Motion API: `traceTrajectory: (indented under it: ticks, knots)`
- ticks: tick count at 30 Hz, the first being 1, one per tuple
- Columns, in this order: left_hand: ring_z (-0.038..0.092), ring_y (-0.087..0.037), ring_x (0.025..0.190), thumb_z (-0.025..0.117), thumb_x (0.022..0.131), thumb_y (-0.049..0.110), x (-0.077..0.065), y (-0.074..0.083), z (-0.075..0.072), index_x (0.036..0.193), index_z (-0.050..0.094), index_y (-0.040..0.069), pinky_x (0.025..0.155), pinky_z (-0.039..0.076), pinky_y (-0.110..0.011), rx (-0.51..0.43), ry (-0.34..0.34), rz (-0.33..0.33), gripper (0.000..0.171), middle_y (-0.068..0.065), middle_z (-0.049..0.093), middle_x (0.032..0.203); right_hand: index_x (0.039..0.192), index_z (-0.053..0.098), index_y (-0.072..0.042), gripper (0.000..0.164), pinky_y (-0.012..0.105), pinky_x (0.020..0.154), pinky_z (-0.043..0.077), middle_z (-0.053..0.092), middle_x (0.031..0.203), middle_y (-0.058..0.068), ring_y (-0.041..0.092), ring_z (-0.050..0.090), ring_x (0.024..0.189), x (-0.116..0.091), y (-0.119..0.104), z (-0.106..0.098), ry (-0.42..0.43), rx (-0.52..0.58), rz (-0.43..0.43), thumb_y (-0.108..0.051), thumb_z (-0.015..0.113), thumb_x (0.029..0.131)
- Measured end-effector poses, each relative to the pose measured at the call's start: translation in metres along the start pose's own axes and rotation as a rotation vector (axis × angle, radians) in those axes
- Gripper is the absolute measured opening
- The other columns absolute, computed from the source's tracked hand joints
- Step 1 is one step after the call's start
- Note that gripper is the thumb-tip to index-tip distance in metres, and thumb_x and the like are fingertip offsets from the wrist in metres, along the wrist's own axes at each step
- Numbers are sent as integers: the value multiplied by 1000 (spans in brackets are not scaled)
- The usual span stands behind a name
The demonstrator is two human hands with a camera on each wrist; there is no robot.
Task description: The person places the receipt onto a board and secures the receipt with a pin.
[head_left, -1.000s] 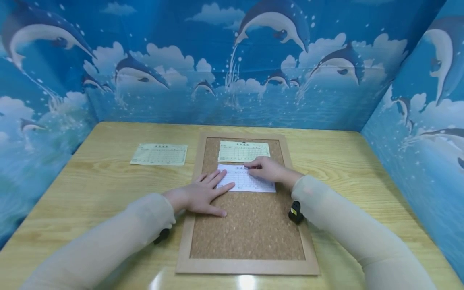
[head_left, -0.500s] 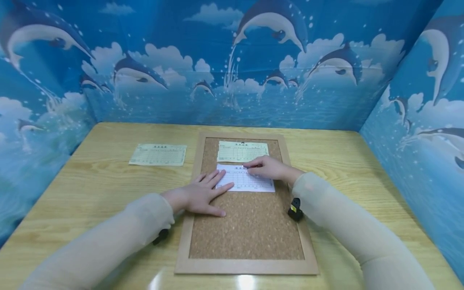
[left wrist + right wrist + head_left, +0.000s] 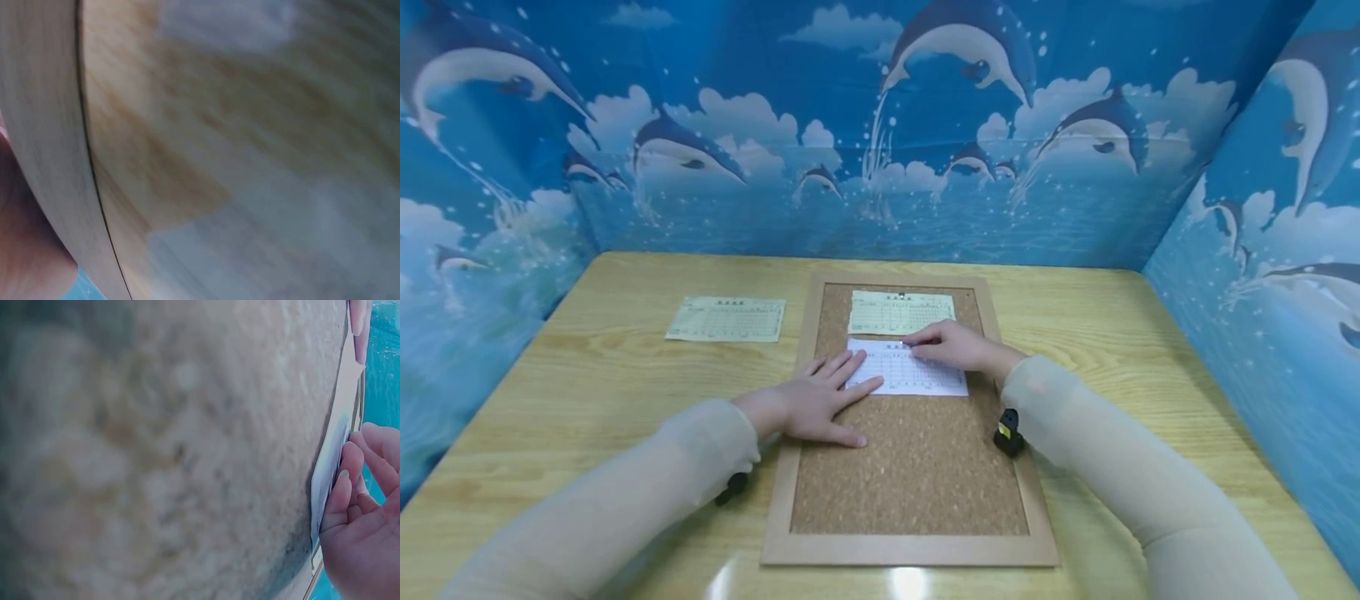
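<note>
Lying across the upper half of a framed corkboard (image 3: 910, 475), a white sheet (image 3: 917, 381) is showing a printed grid of thin dark rows and columns, with a short heading running along its far edge. It is looking flat, crisp and rectangular from above; in the right wrist view it is appearing almost edge-on, a thin pale strip casting a narrow shadow on the speckled cork. The left hand (image 3: 822, 404) is spreading its fingers wide, their tips pressing on the sheet's left side while the thumb is touching bare cork. The right hand (image 3: 957, 347) is pinching what is looking like a small pin (image 3: 902, 342) at the heading, its details too tiny to tell. Just beyond, a pale green sheet (image 3: 880, 315) is bearing a similar grid, a dark fastener (image 3: 902, 295) sitting at its top edge. Another green form (image 3: 726, 321) is lying on the wood-grained bench (image 3: 587, 367), left of the board.
</note>
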State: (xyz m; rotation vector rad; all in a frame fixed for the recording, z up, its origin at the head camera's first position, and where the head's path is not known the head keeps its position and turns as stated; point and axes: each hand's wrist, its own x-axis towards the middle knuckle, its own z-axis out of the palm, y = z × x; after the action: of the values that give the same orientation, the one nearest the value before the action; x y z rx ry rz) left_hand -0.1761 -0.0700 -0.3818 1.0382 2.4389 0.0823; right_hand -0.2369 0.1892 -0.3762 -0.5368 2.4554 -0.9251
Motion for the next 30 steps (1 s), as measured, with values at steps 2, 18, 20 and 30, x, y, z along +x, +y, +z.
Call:
traceTrajectory:
  ticks: [2, 18, 20, 30]
  knots:
    - [-17, -25, 139, 36, 82, 76, 0, 0, -1, 149, -1, 35, 109, -2, -51, -1, 6, 5, 87, -7, -19, 153, 127, 59, -12, 34, 40, 95, 42, 57, 128, 9, 23, 52, 117, 1, 0, 0, 4, -3, -6, -22, 55, 95]
    - [-18, -24, 139, 36, 82, 76, -2, 0, -5, 149, -1, 36, 110, -2, -50, 1, 6, -7, 86, -5, -20, 153, 125, 61, -13, 31, 39, 93, 43, 57, 127, 8, 22, 53, 115, 4, 1, -1, 26, 1, 1, -21, 55, 95]
    - [-17, -24, 139, 36, 82, 76, -2, 0, -5, 149, -1, 36, 110, -2, -50, -2, 5, -9, 86, -5, -20, 153, 125, 61, -12, 31, 39, 94, 43, 58, 127, 8, 22, 53, 115, 4, 1, -1, 27, -1, -5, -21, 55, 95]
    - [-17, -24, 139, 34, 81, 77, -3, 3, 1, 149, 1, 37, 109, -2, -51, -14, 7, -9, 86, -5, -19, 153, 124, 62, -12, 31, 40, 95, 42, 58, 126, 10, 24, 52, 116, 1, 2, 3, 22, 0, -7, -21, 55, 95]
